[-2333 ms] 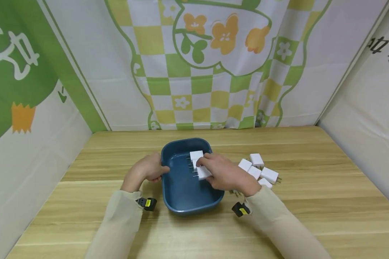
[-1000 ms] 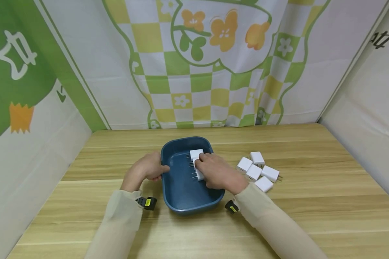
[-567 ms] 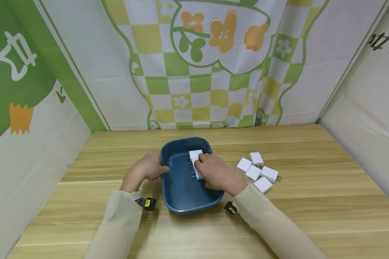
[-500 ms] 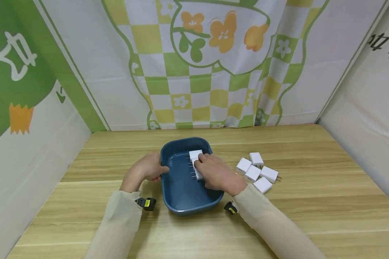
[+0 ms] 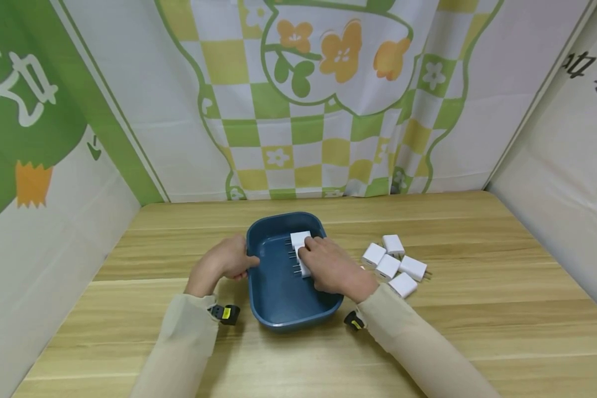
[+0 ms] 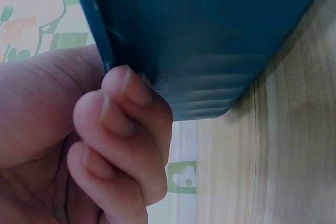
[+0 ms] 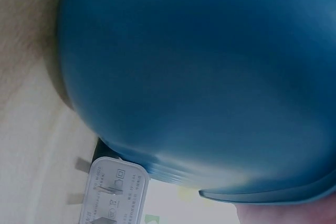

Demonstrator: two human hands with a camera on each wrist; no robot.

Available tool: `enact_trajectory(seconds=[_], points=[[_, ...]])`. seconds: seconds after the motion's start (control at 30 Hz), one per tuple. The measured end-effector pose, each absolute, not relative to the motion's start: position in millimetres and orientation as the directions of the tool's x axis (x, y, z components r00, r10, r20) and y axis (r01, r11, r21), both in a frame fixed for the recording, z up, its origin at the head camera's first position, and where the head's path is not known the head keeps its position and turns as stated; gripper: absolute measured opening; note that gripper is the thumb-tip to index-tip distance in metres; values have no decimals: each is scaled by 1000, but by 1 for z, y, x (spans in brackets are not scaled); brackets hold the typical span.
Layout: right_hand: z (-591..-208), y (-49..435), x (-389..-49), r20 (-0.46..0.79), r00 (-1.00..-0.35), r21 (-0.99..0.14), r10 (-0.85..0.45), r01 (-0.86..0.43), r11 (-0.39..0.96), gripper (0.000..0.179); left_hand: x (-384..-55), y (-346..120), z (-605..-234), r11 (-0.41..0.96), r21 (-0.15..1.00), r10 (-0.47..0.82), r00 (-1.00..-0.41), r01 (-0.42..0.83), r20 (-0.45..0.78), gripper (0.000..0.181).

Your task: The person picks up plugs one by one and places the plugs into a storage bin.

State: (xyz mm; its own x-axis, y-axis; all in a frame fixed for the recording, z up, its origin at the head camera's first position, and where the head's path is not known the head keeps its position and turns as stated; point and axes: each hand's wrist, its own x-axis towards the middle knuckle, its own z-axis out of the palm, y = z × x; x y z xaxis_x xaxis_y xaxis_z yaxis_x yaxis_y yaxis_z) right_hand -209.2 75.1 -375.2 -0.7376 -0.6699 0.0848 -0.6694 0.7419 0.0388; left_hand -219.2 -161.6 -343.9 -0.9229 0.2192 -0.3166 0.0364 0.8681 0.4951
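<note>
The blue box (image 5: 296, 323) stood on the counter (image 5: 114, 320) with its long axis running front to back. The left hand (image 5: 226, 258) clamped its left rim: thumb inside, fingers (image 6: 121, 140) curled against the outer wall. The right hand (image 5: 330, 265) was inside the box, fingers curled over a row of white plugs (image 5: 300, 239) near the right wall, and appeared to grasp the near plug (image 5: 305, 270); the thumb and part of the contact were hidden. The row ran roughly parallel to the long axis of the box, with its visible prongs pointing left.

The loose plugs (image 5: 388, 267) lay on the counter to the right of the box, beside the right wrist. The right hand was the nearer of the two, with the right wall of the box between its fingers and the group. The rightmost loose plug (image 5: 414, 268) lay roughly crosswise, its prongs pointing right, opposite to the row. The right wrist view showed one plug (image 7: 118, 195) just beside the outer wall; contact could not be determined.
</note>
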Motion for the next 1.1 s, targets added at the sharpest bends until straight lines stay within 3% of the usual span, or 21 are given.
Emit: enact_trajectory(seconds=[0.63, 1.1], points=[[-379, 74, -205, 80, -732, 23, -676, -677, 736, 38, -216, -163, -348, 876, 481, 208, -918, 21, -338, 39], [-352, 87, -206, 129, -702, -176, -701, -712, 680, 32, -221, -162, -345, 873, 485, 235, -913, 47, -335, 39]])
